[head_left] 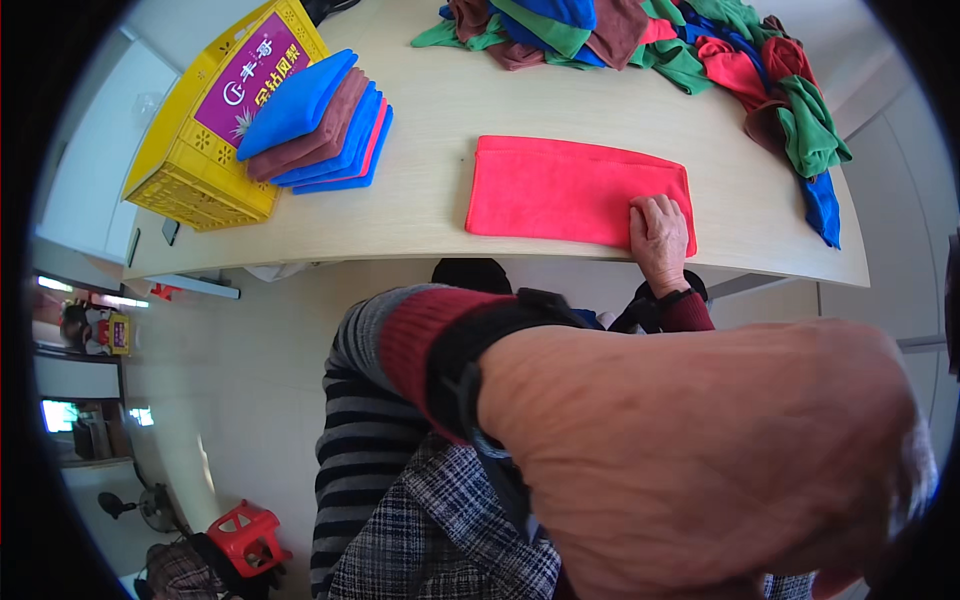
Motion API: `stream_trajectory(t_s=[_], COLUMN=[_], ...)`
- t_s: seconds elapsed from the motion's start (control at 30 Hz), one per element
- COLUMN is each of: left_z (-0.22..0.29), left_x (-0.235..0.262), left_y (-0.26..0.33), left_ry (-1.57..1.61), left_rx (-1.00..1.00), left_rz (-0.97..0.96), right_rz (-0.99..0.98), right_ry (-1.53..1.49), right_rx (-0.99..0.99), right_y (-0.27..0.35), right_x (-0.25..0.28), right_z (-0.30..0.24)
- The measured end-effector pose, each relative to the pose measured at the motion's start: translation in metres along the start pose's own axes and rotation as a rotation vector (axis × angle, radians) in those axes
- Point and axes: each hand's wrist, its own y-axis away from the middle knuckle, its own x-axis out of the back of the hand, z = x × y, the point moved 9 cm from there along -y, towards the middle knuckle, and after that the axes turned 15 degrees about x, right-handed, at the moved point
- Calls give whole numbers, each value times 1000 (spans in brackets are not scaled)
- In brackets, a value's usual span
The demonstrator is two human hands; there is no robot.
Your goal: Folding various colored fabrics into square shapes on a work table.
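Observation:
A red towel [560, 192], folded into a long flat rectangle, lies near the front edge of the table. My right hand [657, 235] is on its right end, fingers curled down and closed against the cloth. Very near the camera, my left hand [710, 450] fills the lower right of the picture, its arm reaching across my body. Only the back of that hand and the wrist show clearly; the fingers are mostly hidden or outside the picture, so I cannot make out anything in them.
Folded blue, brown and red towels form a stack [318, 130] at the left, against a yellow crate [190, 165]. Loose crumpled towels [690, 50] in several colours heap along the far right, some hanging over the table's edge. A red stool [247, 538] stands on the floor.

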Motion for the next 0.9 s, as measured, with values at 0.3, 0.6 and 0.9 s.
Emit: stream_trajectory(t_s=[0.3,0.6,0.9], left_z=[-9,-13,-17], left_x=[-21,-28,-23], left_y=[-11,-11,-22], left_ry=[32,71,109], left_rx=[28,72,95], left_rz=[-27,-29,-33], right_rz=[-18,-20,-26], right_ry=[14,29,32], right_rx=[-11,-5,-2], right_y=[1,3,0], right_x=[1,2,0], right_z=[-9,-8,-10])
